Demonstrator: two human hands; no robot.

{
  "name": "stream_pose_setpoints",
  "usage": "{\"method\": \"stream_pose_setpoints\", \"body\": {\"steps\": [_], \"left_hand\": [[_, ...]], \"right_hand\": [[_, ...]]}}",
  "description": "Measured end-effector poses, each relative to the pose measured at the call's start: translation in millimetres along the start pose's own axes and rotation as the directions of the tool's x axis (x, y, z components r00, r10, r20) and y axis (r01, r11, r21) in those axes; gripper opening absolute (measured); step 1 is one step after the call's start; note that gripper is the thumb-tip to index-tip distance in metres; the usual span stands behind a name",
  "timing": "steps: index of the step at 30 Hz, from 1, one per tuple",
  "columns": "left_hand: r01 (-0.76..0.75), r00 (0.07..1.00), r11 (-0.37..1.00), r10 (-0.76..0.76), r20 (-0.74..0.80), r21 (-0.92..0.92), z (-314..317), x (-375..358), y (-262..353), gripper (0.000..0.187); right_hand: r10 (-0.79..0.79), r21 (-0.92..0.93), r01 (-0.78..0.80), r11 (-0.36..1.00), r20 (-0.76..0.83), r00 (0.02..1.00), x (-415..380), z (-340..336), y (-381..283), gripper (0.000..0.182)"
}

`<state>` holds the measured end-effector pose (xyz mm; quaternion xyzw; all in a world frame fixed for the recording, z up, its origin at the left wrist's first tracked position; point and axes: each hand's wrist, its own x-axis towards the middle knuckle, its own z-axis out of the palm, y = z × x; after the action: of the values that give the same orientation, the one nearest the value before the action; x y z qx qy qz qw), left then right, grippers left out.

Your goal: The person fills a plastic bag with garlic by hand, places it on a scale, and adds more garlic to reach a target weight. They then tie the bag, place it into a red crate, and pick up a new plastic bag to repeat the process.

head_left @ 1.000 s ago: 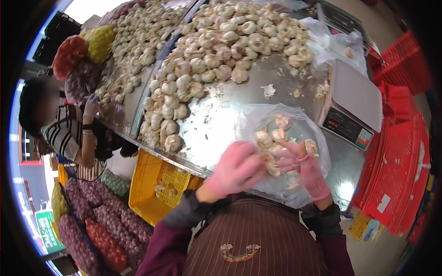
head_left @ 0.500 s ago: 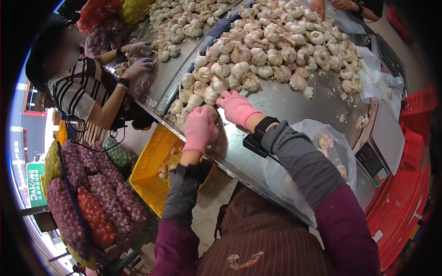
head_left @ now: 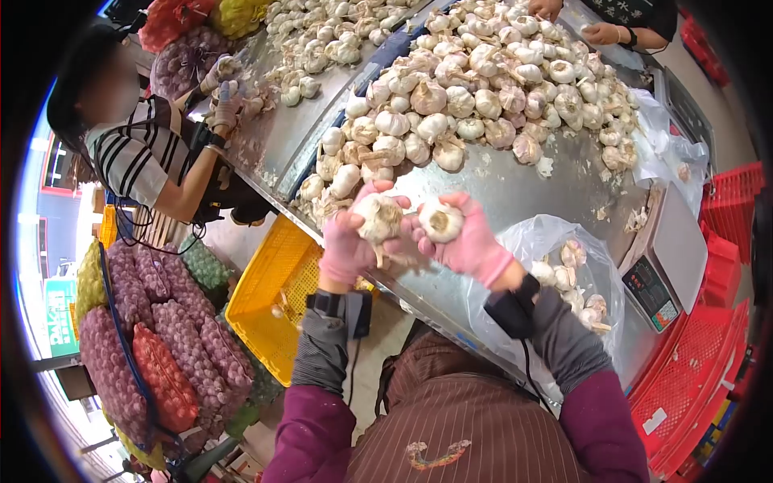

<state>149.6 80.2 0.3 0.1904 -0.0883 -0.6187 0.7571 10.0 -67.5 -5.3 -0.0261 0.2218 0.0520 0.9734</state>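
Observation:
My left hand (head_left: pixel 345 245), in a pink glove, is closed on a garlic bulb (head_left: pixel 379 218) with its stem hanging down. My right hand (head_left: pixel 475 248), also in a pink glove, holds a whiter garlic bulb (head_left: pixel 440 221) between its fingers. The two hands are close together over the front edge of the metal table (head_left: pixel 515 189). Beyond them lies a large pile of garlic (head_left: pixel 487 105). Right of my right hand, a clear plastic bag (head_left: pixel 513 310) lies open with several bulbs (head_left: pixel 565 278) in it.
A yellow crate (head_left: pixel 266 322) stands below the table's left edge. The scale (head_left: pixel 656 258) is at the right, beside red crates (head_left: pixel 684 386). Mesh sacks (head_left: pixel 165 362) are piled at the lower left. A co-worker (head_left: pixel 145 161) handles garlic at the left; another person's hands (head_left: pixel 604 33) are at the top right.
Both hands have drawn back from the pile and come together, each now showing a bulb. More bulbs show in the plastic bag. The left co-worker's hands have moved up and closer to the body.

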Motion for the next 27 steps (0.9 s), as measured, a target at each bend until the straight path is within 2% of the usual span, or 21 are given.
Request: {"method": "stream_pose_setpoints", "body": {"steps": [2, 6, 7, 8, 9, 10, 12, 13, 15, 16, 17, 18, 19, 20, 21, 22, 23, 24, 25, 26, 27], "left_hand": [[-0.063, 0.992, 0.979, 0.083, 0.095, -0.195, 11.9, -5.3, -23.4, 0.056], [-0.083, 0.984, 0.976, 0.112, 0.136, -0.203, 40.3, -10.4, -59.2, 0.05], [-0.068, 0.986, 0.979, 0.095, 0.135, -0.194, 50.6, -8.1, -70.8, 0.048], [-0.071, 0.995, 0.988, 0.079, 0.056, -0.138, 63.2, -8.7, -81.5, 0.042], [-0.024, 0.997, 0.99, 0.034, 0.065, -0.142, 75.5, -7.0, -92.3, 0.04], [0.021, 0.997, 0.99, -0.01, 0.076, -0.142, 88.9, -2.8, -104.7, 0.037], [0.057, 0.996, 0.995, -0.051, 0.072, -0.081, 114.9, 9.2, -137.7, 0.031], [0.106, 0.994, 0.994, -0.106, 0.009, -0.011, 123.5, 13.4, -152.8, 0.03], [0.219, 0.972, 0.967, -0.205, -0.117, 0.133, 140.4, 23.5, -183.4, 0.026], [0.319, 0.947, 0.907, -0.312, -0.072, 0.274, 137.3, 31.2, -197.6, 0.025], [0.389, 0.919, 0.713, -0.341, -0.196, 0.584, 139.7, 40.2, -214.3, 0.026], [0.407, 0.909, 0.573, -0.332, -0.252, 0.711, 138.0, 44.9, -232.0, 0.027], [0.425, 0.895, 0.409, -0.323, -0.308, 0.807, 136.4, 49.5, -249.6, 0.027], [0.05, 0.993, -0.005, -0.108, -0.05, 0.999, 121.9, 52.7, -267.8, 0.028], [-0.275, 0.955, -0.47, -0.035, 0.294, 0.838, 110.9, 55.4, -280.7, 0.03], [-0.283, 0.953, -0.472, -0.045, 0.298, 0.835, 104.4, 53.2, -285.7, 0.03], [-0.322, 0.943, -0.516, -0.102, 0.317, 0.793, 97.4, 46.9, -285.9, 0.03], [-0.362, 0.93, -0.557, -0.159, 0.333, 0.748, 92.9, 41.1, -282.8, 0.03], [-0.439, 0.894, -0.517, -0.328, 0.304, 0.735, 91.0, 36.4, -277.2, 0.033], [-0.444, 0.892, -0.517, -0.333, 0.306, 0.732, 91.9, 29.9, -280.2, 0.033], [-0.475, 0.879, -0.569, -0.343, 0.331, 0.671, 93.8, 22.8, -284.3, 0.037]], "right_hand": [[-0.106, 0.149, 0.101, 0.984, 0.026, 0.994, -26.9, 8.1, 14.6, 0.029], [-0.186, 0.276, 0.152, 0.949, 0.103, 0.977, -71.4, 4.1, 27.9, 0.024], [-0.199, 0.236, 0.157, 0.959, 0.164, 0.966, -83.1, -1.2, 27.0, 0.022], [-0.219, 0.196, 0.178, 0.964, 0.21, 0.953, -99.5, -7.8, 26.0, 0.023], [-0.303, 0.02, 0.302, 0.953, 0.109, 0.947, -119.4, -3.4, 23.6, 0.02], [-0.339, 0.034, 0.337, 0.941, 0.092, 0.936, -135.4, -6.6, 22.3, 0.019], [-0.422, -0.114, 0.427, 0.897, 0.065, 0.904, -167.6, -26.7, 16.1, 0.017], [-0.446, -0.108, 0.448, 0.887, 0.047, 0.894, -187.0, -32.5, 14.6, 0.017], [-0.523, -0.137, 0.508, 0.85, -0.115, 0.844, -225.5, -42.3, 14.5, 0.014], [-0.53, -0.132, 0.516, 0.847, -0.124, 0.839, -235.2, -55.7, 16.7, 0.014], [-0.774, -0.587, 0.574, 0.571, -0.152, 0.615, -238.3, -77.4, 18.6, 0.016], [-0.934, -0.9, 0.4, 0.172, -0.02, 0.357, -240.4, -102.1, 19.0, 0.019], [-0.918, -0.954, 0.283, 0.097, 0.024, 0.395, -245.2, -134.2, 22.7, 0.027], [-0.923, -0.953, 0.287, 0.096, 0.023, 0.384, -249.9, -144.0, 24.9, 0.027], [-0.917, -0.964, -0.064, -0.259, 0.225, 0.33, -254.4, -150.8, 26.2, 0.029], [-0.841, -0.738, -0.412, -0.534, 0.412, 0.352, -259.4, -153.4, 28.7, 0.032], [-0.819, -0.746, -0.422, -0.514, 0.281, 0.5, -267.4, -153.4, 37.0, 0.043], [-0.823, -0.748, -0.423, -0.51, 0.282, 0.493, -270.9, -157.3, 39.7, 0.043], [-0.773, -0.694, -0.457, -0.556, 0.231, 0.59, -272.8, -163.3, 42.3, 0.049], [-0.714, -0.636, -0.479, -0.606, 0.17, 0.679, -272.1, -169.2, 43.8, 0.054], [-0.715, -0.636, -0.478, -0.606, 0.171, 0.678, -267.3, -175.2, 41.7, 0.054]]}}
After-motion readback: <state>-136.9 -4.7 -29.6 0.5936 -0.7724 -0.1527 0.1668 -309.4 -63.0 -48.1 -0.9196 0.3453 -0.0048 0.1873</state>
